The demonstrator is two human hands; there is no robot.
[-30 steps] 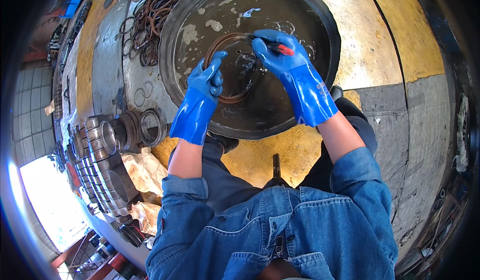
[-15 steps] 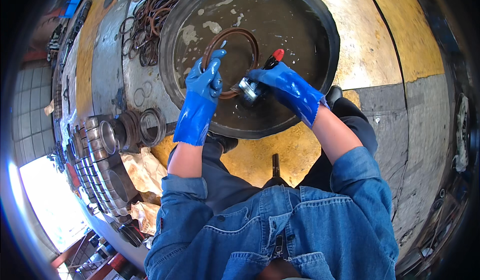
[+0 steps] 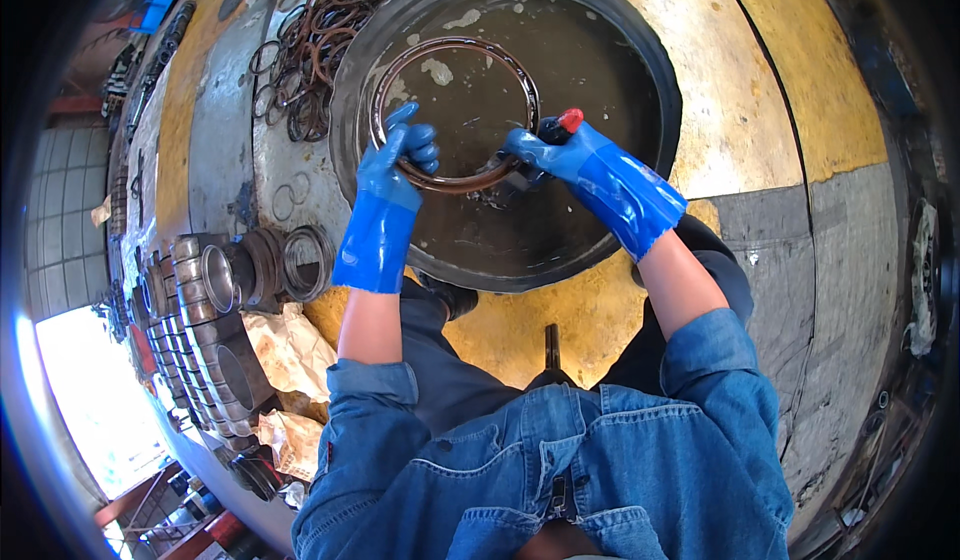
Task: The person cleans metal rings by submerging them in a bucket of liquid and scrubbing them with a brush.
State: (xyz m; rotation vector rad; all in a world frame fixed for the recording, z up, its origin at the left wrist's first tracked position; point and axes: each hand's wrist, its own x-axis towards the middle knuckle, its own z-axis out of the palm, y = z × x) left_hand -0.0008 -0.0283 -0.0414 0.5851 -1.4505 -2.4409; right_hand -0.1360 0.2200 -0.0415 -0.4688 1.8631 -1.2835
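Note:
A large brown ring, wet and shiny, is tilted up over a round dark basin of murky liquid. My left hand, in a blue rubber glove, is closed around the ring's lower left side. In my gloved right hand is a brush with a black, red-tipped handle. Its head points down beside the ring's lower right edge and is mostly hidden and dark. The right fingertips are against or very near the ring; I cannot tell which.
A heap of brown and dark rings lies left of the basin. Two thin rings are on the floor nearby. Stacked metal rings and crumpled brown paper stand at lower left. My legs straddle a yellow floor patch.
The ring has turned to face me more fully, its far edge now higher and wider. My right hand has moved slightly right, and the brush's silver part has dropped from clear sight.

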